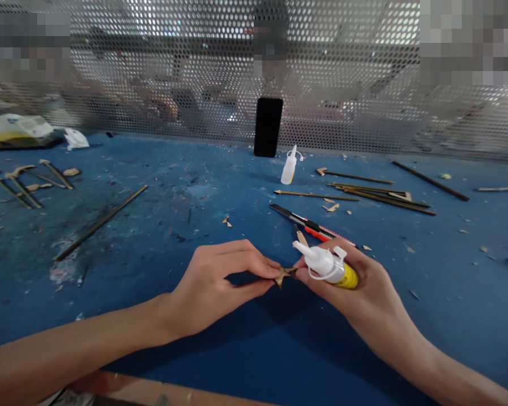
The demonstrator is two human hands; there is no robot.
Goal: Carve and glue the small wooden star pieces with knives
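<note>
Between thumb and fingers, my left hand (220,282) pinches a small tan pointed piece (281,277), perhaps wood or card. My right hand (359,282) is closed around a white glue bottle (327,266) with a yellow label, its nozzle tilted up to the left and its cap hanging on a loop. The right thumb and a fingertip also meet at the right end of the tan piece. Just beyond the right hand lies a black and red utility knife (308,224), partly hidden by that hand. A small tan sliver (301,237) sits behind the bottle's nozzle.
A second glue bottle (289,166) stands near a black phone (268,127) propped against the perforated metal screen (173,101). Thin dark sticks (384,197) lie at right, one stick (101,223) at left. Several hammer-shaped pieces (23,189) and a plastic bag (17,131) are far left.
</note>
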